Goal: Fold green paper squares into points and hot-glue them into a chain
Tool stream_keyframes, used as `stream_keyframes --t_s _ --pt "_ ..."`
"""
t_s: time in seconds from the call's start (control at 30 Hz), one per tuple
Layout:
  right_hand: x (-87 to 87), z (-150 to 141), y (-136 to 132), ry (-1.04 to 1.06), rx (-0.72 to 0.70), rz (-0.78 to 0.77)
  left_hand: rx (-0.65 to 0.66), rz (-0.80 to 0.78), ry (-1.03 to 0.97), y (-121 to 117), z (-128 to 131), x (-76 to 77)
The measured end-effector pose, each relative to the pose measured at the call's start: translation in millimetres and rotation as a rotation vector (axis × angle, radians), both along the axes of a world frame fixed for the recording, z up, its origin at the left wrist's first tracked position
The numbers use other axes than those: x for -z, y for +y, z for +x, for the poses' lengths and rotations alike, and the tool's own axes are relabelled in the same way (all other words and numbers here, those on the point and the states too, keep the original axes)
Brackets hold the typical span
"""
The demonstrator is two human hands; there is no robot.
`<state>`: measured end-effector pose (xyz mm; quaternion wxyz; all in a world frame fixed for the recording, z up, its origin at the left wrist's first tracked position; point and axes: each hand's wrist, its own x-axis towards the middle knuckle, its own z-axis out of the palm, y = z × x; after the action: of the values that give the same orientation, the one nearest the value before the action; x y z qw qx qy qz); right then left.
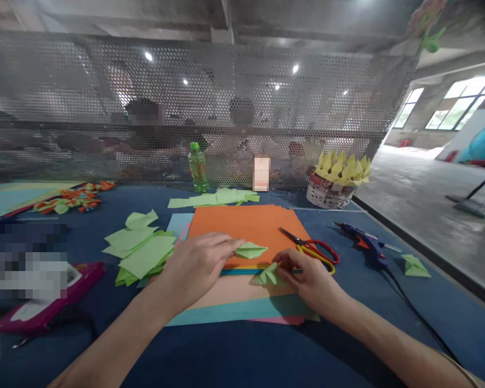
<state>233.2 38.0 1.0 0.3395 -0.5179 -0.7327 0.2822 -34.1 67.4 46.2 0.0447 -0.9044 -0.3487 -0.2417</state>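
Observation:
My left hand [206,257] rests over a stack of orange paper [230,221], its fingers together at the left end of a small folded piece of green paper [252,250]. Just nearer to me, my right hand [309,274] pinches a second folded green piece [268,275], which shows several creases and points. Scissors [313,251] with red and yellow handles lie beside my right hand, their blades on the orange paper. Loose green paper pieces [139,250] are heaped to the left of my left hand.
A blue glue gun [366,241] with a cord and a folded green piece [415,266] lie at right. Behind stand a green bottle [198,170] and a basket [331,193] with yellow paper points. A perforated screen [226,118] borders the table's back. A magenta-edged object [78,291] lies left.

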Motion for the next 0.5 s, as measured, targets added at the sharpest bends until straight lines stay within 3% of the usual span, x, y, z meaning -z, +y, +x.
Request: stream_keyframes --t_s 0.33,0.5 --pt "6.6 2.8 4.9 -0.031 0.017 -0.036 -0.055 -0.342 -0.035 3.4 2.4 6.6" --pt "8.1 5.5 7.5 0.051 0.039 -0.069 -0.061 -0.64 -0.143 7.8 -3.0 -12.2"
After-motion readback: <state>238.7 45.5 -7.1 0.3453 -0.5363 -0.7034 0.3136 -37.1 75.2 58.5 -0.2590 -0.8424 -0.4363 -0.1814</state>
